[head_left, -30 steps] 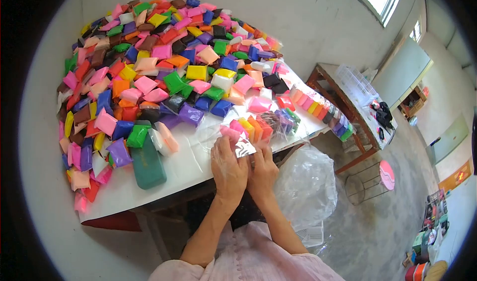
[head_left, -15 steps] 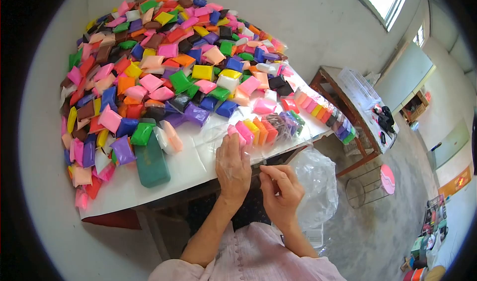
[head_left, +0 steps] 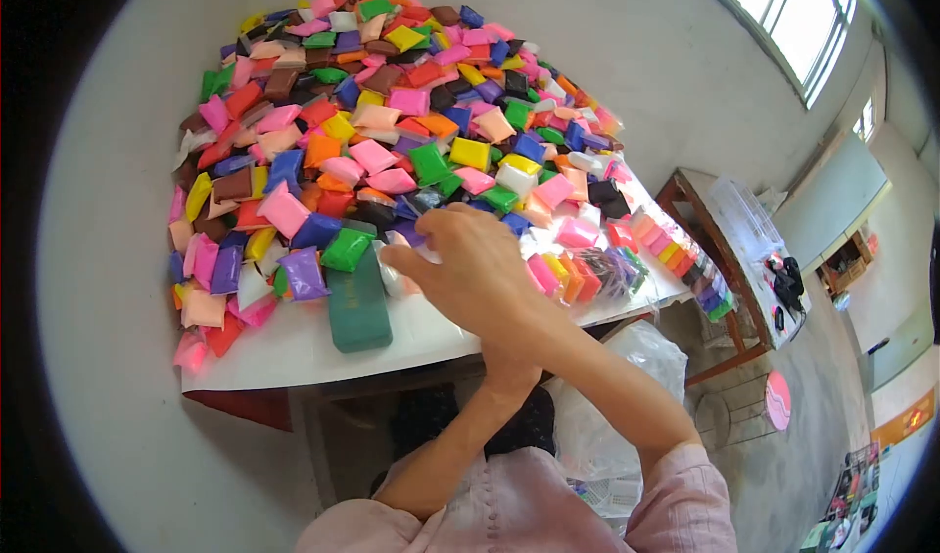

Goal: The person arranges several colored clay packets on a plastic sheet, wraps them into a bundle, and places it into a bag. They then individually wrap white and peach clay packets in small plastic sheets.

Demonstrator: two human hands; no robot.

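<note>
My right hand (head_left: 470, 269) reaches across my left arm, thumb and fingers apart, nothing visible between them. Its thumb is beside a clear-wrapped pale packet (head_left: 394, 277), near the green case (head_left: 358, 308). Mostly covered by my right hand and forearm, my left hand (head_left: 507, 361) shows only near the wrist; its fingers are hidden. A row of pink, yellow, orange and red packets (head_left: 566, 277) in clear plastic lies just right of my hands. Behind them spreads a large heap of colourful packets (head_left: 408, 101).
The white tabletop (head_left: 431, 336) has its front edge before me. Another packed row (head_left: 681, 259) lies at its right end. A clear plastic bag (head_left: 627, 396) hangs below the edge. Further right stand a side table (head_left: 720, 222) and a wire-frame stool with a pink top (head_left: 776, 400).
My right hand has risen from the table edge and crossed leftward over my left hand, which it now mostly hides. The camera view has shifted, so the table appears further right.
</note>
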